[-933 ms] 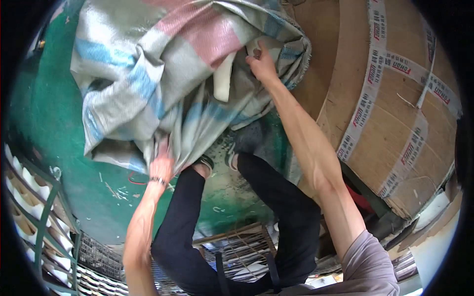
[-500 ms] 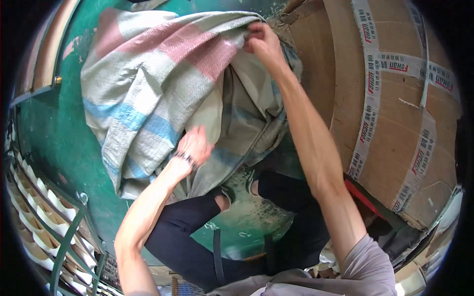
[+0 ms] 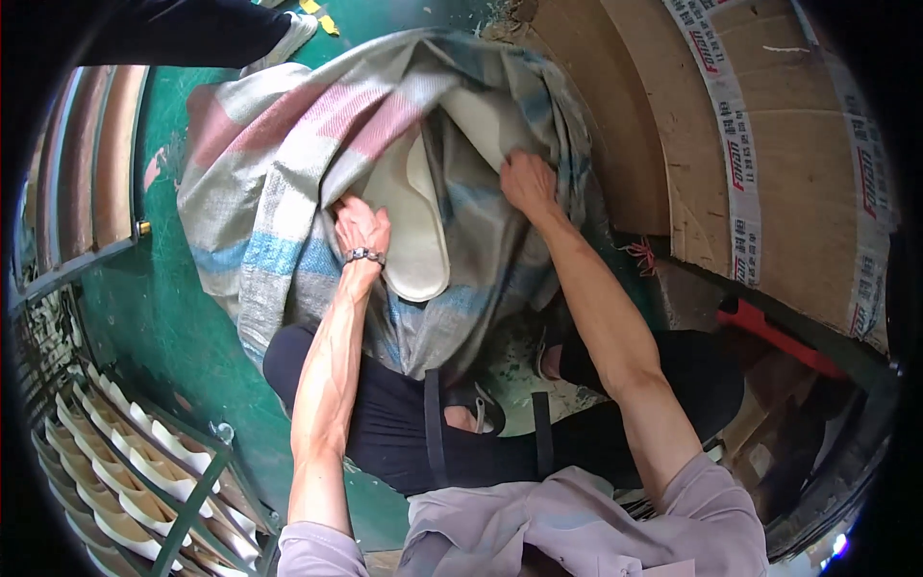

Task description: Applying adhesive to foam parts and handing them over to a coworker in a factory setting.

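A large woven plastic sack point(image 3: 260, 207), off-white with pink and blue stripes, lies crumpled and spread open in front of my knees. In its mouth shows a long cream insole-shaped piece point(image 3: 415, 245), its rounded end toward me. My left hand point(image 3: 363, 231), with a bracelet at the wrist, closes on the sack's fold along that piece's left edge; its fingertips are partly hidden. On the sack's right side my right hand point(image 3: 528, 183) is closed on the cloth, beside another pale piece point(image 3: 486, 120) partly covered by the folds.
Large taped cardboard boxes point(image 3: 702, 144) stand on the right. At lower left is a green-framed rack point(image 3: 183, 519) holding several curved cream pieces. Another person's dark-trousered leg and shoe point(image 3: 293, 38) are at the upper left. The floor point(image 3: 144, 317) is green.
The sack's mouth has been spread wider, uncovering more of the cream piece. My right hand has come down toward me; my left hand has moved slightly farther away. Another person's leg has appeared.
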`<state>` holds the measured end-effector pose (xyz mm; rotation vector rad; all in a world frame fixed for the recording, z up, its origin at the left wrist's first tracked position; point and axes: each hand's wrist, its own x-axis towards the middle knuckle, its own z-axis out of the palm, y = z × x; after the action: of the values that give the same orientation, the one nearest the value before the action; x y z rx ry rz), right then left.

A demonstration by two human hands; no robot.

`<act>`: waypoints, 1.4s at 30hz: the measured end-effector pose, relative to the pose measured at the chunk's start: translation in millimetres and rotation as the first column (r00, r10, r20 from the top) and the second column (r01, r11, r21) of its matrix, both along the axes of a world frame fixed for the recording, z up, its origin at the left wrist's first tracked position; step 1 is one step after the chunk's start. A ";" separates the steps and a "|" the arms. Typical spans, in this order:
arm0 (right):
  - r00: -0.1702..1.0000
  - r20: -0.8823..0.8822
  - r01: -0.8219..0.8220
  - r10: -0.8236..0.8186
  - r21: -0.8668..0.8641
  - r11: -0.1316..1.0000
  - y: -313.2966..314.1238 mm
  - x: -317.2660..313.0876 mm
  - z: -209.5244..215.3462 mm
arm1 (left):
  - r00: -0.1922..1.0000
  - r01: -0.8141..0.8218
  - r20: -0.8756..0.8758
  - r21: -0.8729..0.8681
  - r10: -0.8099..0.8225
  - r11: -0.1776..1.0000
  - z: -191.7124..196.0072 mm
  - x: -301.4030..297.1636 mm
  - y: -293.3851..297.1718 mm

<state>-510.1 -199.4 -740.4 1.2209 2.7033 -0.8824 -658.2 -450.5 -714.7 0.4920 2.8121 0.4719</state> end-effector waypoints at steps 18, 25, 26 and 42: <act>0.925 0.363 -0.028 0.113 -0.232 0.972 -34.7 83.3 0.5 | 0.460 0.641 0.614 0.272 -0.642 0.718 -19.6 135.3 29.8; 0.994 -0.067 -0.087 0.086 -0.018 0.996 -35.8 36.6 9.2 | 0.860 0.401 0.180 0.340 -0.477 0.851 -11.0 121.4 47.9; 0.995 -0.050 -0.093 0.092 -0.028 0.995 -42.2 29.2 6.5 | 0.829 0.487 0.153 0.277 -0.538 0.828 -14.2 125.5 47.3; 0.961 -0.274 -0.114 0.046 -0.236 0.965 33.9 -56.1 158.1 | 0.641 0.690 0.386 0.090 -0.664 0.718 -46.9 110.5 46.7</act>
<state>-566.2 -165.5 -582.3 0.9968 2.6995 -1.4170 -547.6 -403.8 -761.6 1.2229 2.0270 0.2624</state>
